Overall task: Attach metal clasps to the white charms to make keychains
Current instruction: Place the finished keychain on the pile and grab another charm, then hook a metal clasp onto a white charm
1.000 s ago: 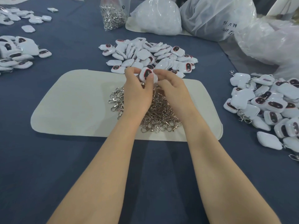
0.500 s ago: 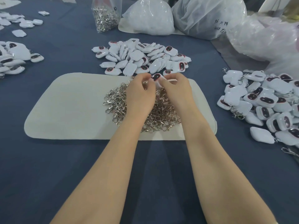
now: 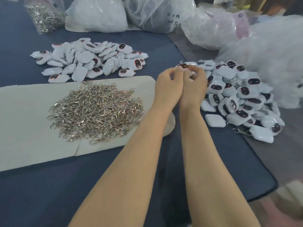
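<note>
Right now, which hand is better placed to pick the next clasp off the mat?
Left, probably. Both hands pinch one charm, but the left hand is nearer the clasp pile on the mat; the right hand, beside the finished keychains, would have to cross over.

A table is covered by a dark blue cloth (image 3: 49, 194), which fills most of the frame. A cream mat (image 3: 24, 128) is laid on it at the left. Along the top edge and upper right, translucent plastic bags (image 3: 96, 15) are piled. A blurred floor (image 3: 288, 202) is seen at the lower right corner. Everything is lit softly and evenly.
</note>
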Demonstrator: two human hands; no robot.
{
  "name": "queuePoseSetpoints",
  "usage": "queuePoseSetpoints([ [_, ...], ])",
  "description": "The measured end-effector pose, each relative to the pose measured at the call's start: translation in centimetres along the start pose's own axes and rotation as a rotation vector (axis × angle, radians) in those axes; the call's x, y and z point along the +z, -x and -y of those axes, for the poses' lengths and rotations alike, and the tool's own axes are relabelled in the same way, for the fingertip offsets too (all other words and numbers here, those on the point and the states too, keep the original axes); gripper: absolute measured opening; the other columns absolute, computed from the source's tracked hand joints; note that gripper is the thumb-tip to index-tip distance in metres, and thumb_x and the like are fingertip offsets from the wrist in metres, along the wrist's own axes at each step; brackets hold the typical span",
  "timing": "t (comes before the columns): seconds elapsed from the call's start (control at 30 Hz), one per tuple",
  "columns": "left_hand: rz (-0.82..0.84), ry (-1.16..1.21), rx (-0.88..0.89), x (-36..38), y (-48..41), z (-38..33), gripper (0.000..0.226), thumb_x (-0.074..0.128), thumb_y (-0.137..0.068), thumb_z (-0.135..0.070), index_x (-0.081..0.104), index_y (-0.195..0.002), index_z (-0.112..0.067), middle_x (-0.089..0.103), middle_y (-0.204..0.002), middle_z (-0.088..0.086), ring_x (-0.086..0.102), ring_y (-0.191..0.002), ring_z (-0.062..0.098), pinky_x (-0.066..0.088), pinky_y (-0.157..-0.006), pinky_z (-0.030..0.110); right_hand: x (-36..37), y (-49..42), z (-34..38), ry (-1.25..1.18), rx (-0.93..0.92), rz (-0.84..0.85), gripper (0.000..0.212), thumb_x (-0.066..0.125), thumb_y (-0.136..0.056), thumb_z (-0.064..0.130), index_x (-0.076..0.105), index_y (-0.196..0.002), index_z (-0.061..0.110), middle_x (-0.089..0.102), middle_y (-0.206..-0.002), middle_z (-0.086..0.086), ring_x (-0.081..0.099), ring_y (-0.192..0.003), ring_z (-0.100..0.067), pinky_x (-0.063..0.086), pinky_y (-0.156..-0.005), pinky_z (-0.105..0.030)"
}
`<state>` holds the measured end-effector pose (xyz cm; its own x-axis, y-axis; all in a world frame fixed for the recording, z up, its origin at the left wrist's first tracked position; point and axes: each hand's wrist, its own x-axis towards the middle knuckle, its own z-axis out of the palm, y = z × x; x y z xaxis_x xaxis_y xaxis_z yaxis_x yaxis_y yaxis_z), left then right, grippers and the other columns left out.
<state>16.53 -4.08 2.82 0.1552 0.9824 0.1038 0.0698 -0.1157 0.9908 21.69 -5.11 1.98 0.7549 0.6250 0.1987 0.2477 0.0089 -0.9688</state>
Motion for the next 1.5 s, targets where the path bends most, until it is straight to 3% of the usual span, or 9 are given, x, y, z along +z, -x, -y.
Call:
queuePoseSetpoints([
  [0.17,0.269,0.015,-0.196,2.9,0.0,-0.2,0.045,0.031,-0.1,-0.045,0.07,-0.098,-0.022,0.064,-0.085,-0.01,0.055,-0.071,-0.005,0.042,-0.052,0.007,-2.3,-1.4,-1.0,0.082,0.007,-0.187,0.036,0.042,-0.095,0.005,0.052,-0.129,0.007,0.019,-0.153,-0.01,0.027,-0.137,-0.014,0.02,-0.087,-0.004],
  [0.3,0.241,0.091,-0.213,2.3,-0.1,0.0,0.049,0.029,-0.101,-0.041,0.072,-0.094,-0.018,0.071,-0.087,-0.006,0.064,-0.075,-0.001,0.046,-0.06,0.01,-1.5,-0.7,-0.5,-0.015,-0.042,-0.23,0.031,0.043,-0.09,-0.002,0.056,-0.117,0.008,0.03,-0.145,-0.01,0.036,-0.13,-0.016,0.03,-0.084,-0.001],
  [0.43,0.047,0.18,-0.193,0.3,-0.3,0.1,0.042,0.038,-0.099,-0.028,0.068,-0.099,0.001,0.071,-0.097,0.014,0.066,-0.092,0.025,0.052,-0.078,0.033,0.5,0.4,0.6,-0.089,-0.047,-0.077,0.026,0.043,-0.089,-0.001,0.057,-0.108,0.01,0.059,-0.114,-0.003,0.055,-0.101,-0.01,0.042,-0.084,-0.014],
  [0.6,-0.243,0.186,-0.162,-5.2,-1.8,0.6,0.018,0.048,-0.093,-0.014,0.062,-0.101,-0.006,0.063,-0.087,0.0,0.057,-0.078,0.012,0.047,-0.073,0.026,5.2,1.3,1.6,0.043,-0.134,0.243,0.023,0.045,-0.09,0.004,0.061,-0.101,0.015,0.061,-0.086,0.014,0.058,-0.082,0.006,0.039,-0.071,-0.005],
  [0.8,-0.427,0.271,-0.222,-11.5,-3.7,2.3,0.018,0.045,-0.093,-0.013,0.055,-0.108,-0.01,0.054,-0.088,-0.002,0.049,-0.078,0.011,0.04,-0.065,0.024,11.9,1.9,0.4,0.549,-0.261,0.635,0.04,0.042,-0.094,0.01,0.049,-0.134,0.013,0.047,-0.137,-0.012,0.045,-0.124,-0.029,0.036,-0.099,-0.032],
  [1.13,-0.413,0.294,-0.294,-12.0,-4.8,3.4,0.011,0.047,-0.092,-0.011,0.057,-0.096,-0.008,0.053,-0.08,-0.002,0.048,-0.069,0.006,0.038,-0.058,0.021,14.2,3.2,-0.7,0.781,-0.151,0.578,0.035,0.043,-0.092,0.033,0.055,-0.124,0.041,0.023,-0.15,-0.017,0.017,-0.14,-0.03,0.007,-0.115,-0.04],
  [1.27,-0.397,0.273,-0.28,-12.2,-4.6,3.4,0.015,0.045,-0.092,-0.01,0.055,-0.081,-0.013,0.055,-0.083,0.0,0.05,-0.074,0.009,0.041,-0.064,0.023,14.3,3.1,-0.9,0.679,-0.182,0.447,0.028,0.051,-0.089,0.028,0.064,-0.113,0.037,0.036,-0.131,-0.007,0.034,-0.123,-0.029,0.022,-0.108,-0.032],
  [1.4,-0.375,0.276,-0.277,-12.2,-4.2,3.2,0.015,0.044,-0.093,-0.01,0.057,-0.099,-0.008,0.059,-0.092,0.003,0.053,-0.079,0.01,0.045,-0.068,0.022,14.0,2.4,-0.4,0.44,-0.175,0.485,0.033,0.046,-0.083,0.005,0.072,-0.102,0.014,0.05,-0.122,-0.011,0.047,-0.081,-0.016,0.035,-0.072,-0.02],
  [1.5,-0.372,0.218,-0.245,-12.2,-3.6,2.9,0.024,0.046,-0.093,-0.013,0.057,-0.114,-0.006,0.063,-0.107,0.006,0.053,-0.083,0.01,0.042,-0.063,0.018,12.5,2.7,0.7,0.189,-0.157,0.414,0.033,0.045,-0.083,-0.002,0.075,-0.091,0.01,0.068,-0.106,-0.007,0.052,-0.078,-0.01,0.038,-0.062,-0.011],
])
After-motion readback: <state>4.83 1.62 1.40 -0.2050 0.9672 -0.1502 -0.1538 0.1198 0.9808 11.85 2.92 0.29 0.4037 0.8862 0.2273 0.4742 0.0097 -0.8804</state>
